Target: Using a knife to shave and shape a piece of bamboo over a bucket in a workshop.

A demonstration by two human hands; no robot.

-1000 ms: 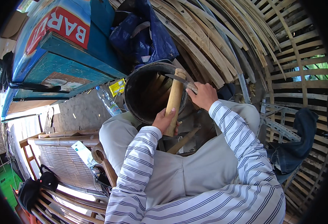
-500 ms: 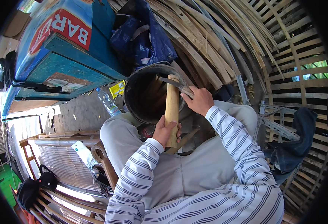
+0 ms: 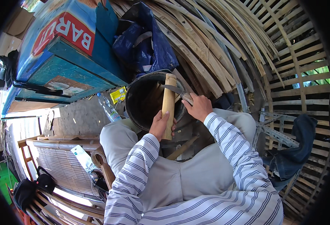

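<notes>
Bamboo piece (image 3: 169, 103): held upright-ish in front of the person, upper part over the bucket (image 3: 133, 108). Left hand (image 3: 160, 125) has it by the lower half, grip closed firmly round it: thumb across the near face, fingertips showing at the right edge. Short stub juts out below the hand; the longer part rises above it.

Right hand (image 3: 198, 107) clear of the bamboo, just to its right, grip closed on a knife (image 3: 180, 92). Blade crosses in front of the bamboo near the top end, tip out past the left edge. Cannot tell whether the edge bites.

Hidden: left fingers mostly behind the bamboo; most of the knife handle inside the right hand. Bucket interior dark; pale sticks inside, number unclear. Far edges of the view cut off by the dark rim.

Writing: blue box (image 3: 78, 69), upper left, bears a red panel (image 3: 65, 33) with big white capitals, upside down from here. Yellow packet (image 3: 117, 95) and clear bottle (image 3: 108, 107) beside the bucket; print too small to read. Blue bag (image 3: 155, 50) behind the bucket, small white label, illegible. Wood strips (image 3: 204, 48) stacked beyond, to the right.
</notes>
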